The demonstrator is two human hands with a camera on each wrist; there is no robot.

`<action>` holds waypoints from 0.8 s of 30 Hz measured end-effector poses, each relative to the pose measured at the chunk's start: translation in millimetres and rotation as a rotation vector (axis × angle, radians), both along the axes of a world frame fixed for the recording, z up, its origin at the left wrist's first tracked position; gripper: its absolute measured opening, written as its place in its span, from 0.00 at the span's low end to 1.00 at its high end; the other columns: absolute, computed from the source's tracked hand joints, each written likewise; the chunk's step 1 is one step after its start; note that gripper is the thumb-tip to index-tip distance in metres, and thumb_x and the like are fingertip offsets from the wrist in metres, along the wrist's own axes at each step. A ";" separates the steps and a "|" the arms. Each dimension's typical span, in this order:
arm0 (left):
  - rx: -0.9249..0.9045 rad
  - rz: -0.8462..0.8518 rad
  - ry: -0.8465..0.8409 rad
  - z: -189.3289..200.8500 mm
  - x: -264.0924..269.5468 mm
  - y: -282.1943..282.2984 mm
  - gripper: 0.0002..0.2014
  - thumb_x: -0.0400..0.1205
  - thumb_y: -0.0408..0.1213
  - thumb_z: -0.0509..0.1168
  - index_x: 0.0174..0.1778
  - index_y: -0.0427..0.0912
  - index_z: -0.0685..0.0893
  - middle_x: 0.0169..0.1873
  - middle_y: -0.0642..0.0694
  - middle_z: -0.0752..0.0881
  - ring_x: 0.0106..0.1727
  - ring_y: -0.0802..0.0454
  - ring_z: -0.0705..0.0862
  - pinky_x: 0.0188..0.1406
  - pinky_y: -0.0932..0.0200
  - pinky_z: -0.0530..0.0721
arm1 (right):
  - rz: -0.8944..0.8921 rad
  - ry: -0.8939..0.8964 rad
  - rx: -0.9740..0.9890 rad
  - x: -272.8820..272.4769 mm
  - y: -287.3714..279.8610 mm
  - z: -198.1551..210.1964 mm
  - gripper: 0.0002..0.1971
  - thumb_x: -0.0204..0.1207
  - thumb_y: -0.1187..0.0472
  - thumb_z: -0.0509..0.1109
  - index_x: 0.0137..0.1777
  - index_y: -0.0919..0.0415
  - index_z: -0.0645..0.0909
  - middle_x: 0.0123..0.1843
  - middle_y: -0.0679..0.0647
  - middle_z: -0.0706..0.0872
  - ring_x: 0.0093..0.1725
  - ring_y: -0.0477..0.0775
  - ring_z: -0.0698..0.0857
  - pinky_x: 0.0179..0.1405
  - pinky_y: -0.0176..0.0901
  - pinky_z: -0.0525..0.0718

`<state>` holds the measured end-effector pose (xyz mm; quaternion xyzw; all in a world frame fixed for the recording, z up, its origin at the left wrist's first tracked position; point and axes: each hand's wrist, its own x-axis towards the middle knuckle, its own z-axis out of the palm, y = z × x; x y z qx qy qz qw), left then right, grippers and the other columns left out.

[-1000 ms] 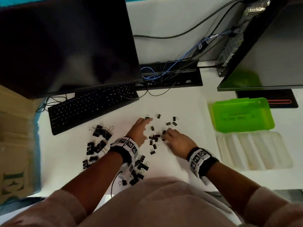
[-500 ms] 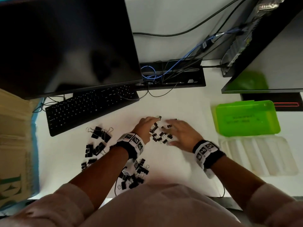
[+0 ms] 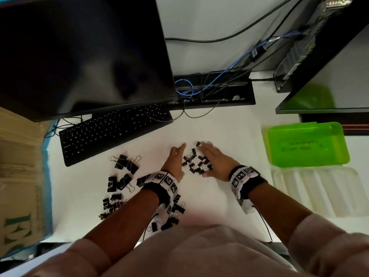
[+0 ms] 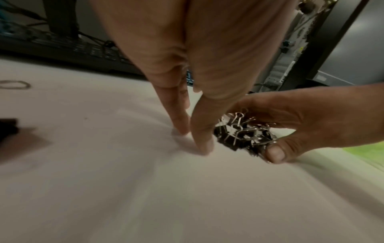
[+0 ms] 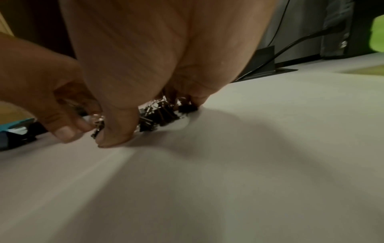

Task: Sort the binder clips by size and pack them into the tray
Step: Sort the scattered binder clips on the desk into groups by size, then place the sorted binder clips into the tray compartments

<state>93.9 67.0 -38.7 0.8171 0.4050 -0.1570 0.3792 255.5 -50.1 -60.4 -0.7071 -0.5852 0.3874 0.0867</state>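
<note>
L hand (image 3: 175, 160) and R hand (image 3: 215, 160) lay open, fingers straight, hemming small clips (image 3: 195, 160) between them on white desk (image 3: 209, 192), gripping nothing. Tray (image 3: 319, 192) sat well apart, to R.

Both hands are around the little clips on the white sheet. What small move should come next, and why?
Probably close both hands under the small clips and lift the heap. The left hand and right hand flank the clips, already bunched, fingertips on the sheet, and the clear tray on the right looks unfilled.
</note>
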 end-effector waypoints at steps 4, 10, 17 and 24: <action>-0.015 -0.093 -0.006 -4.5 10.4 -5.9 0.65 0.60 0.32 0.83 0.81 0.52 0.41 0.77 0.48 0.51 0.75 0.47 0.65 0.74 0.53 0.71 | 0.041 0.068 -0.006 -8.5 -1.4 1.0 0.47 0.74 0.55 0.72 0.82 0.53 0.42 0.85 0.51 0.40 0.83 0.52 0.42 0.83 0.50 0.48; 0.079 -0.204 0.041 -3.8 16.7 -16.4 0.60 0.55 0.40 0.85 0.78 0.59 0.54 0.77 0.53 0.46 0.74 0.42 0.60 0.70 0.42 0.74 | -0.105 -0.261 0.033 -0.1 -24.3 6.8 0.45 0.70 0.51 0.75 0.81 0.42 0.48 0.85 0.51 0.48 0.81 0.56 0.56 0.74 0.57 0.67; 0.042 -0.207 -0.063 1.5 27.7 -35.5 0.38 0.60 0.31 0.81 0.65 0.43 0.73 0.67 0.47 0.65 0.63 0.45 0.75 0.68 0.51 0.76 | -0.192 -0.099 0.041 -22.4 -28.4 10.7 0.50 0.61 0.61 0.81 0.80 0.54 0.56 0.77 0.59 0.64 0.71 0.62 0.68 0.66 0.57 0.77; 0.090 -0.151 -0.136 0.1 16.8 -41.1 0.14 0.71 0.29 0.73 0.51 0.41 0.83 0.56 0.45 0.75 0.53 0.48 0.81 0.53 0.71 0.71 | -0.100 -0.264 0.084 -28.2 -37.9 6.5 0.18 0.78 0.58 0.65 0.67 0.61 0.74 0.64 0.60 0.77 0.62 0.65 0.74 0.54 0.60 0.83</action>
